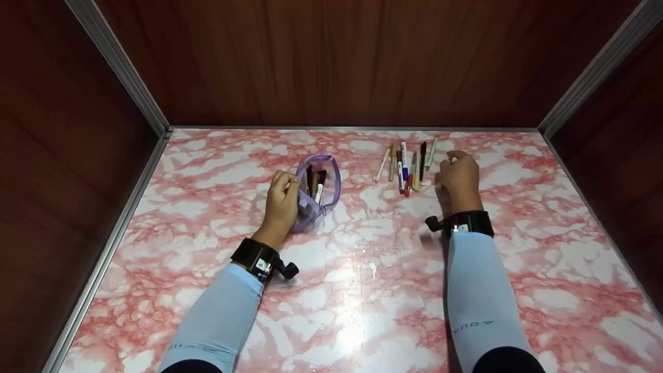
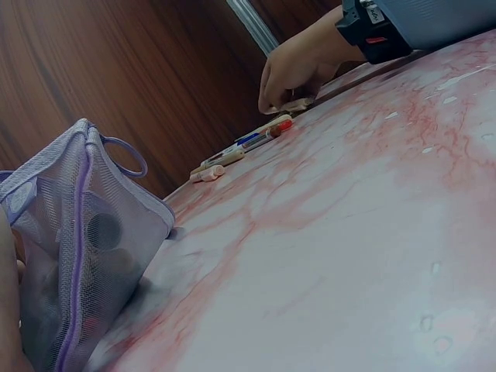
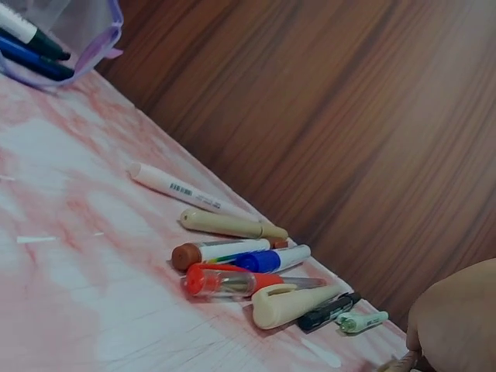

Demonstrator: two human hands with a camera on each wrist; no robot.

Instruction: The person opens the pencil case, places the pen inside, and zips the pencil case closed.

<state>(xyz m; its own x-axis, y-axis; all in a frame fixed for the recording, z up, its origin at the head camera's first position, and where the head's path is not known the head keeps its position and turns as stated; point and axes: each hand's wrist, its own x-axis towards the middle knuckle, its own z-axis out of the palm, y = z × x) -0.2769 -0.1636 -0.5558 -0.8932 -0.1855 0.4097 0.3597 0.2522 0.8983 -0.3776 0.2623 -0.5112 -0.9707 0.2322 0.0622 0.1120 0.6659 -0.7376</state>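
Observation:
My left hand (image 1: 283, 202) grips the near-left side of a purple mesh pencil pouch (image 1: 337, 181), which stands with its mouth open. Inside it are a black-capped white marker (image 1: 320, 186) and darker pens. My right hand (image 1: 461, 176) is low over the table, just right of a loose row of pens, its fingers bent downward. I cannot tell whether it pinches anything. The row holds a pink pen (image 3: 178, 188), a blue-capped marker (image 3: 271, 260), a brown-capped marker (image 3: 203, 253), a red pen (image 3: 225, 282), a black pen (image 3: 329, 311) and a pale green pen (image 3: 363, 322).
Two beige pens, a slim one (image 3: 229, 225) and a thicker one (image 3: 291, 305), lie among the others. The table (image 1: 331, 290) has a red and white marbled top. Dark wood panels (image 1: 331, 62) wall it in at the back and both sides, with metal trim along the edges.

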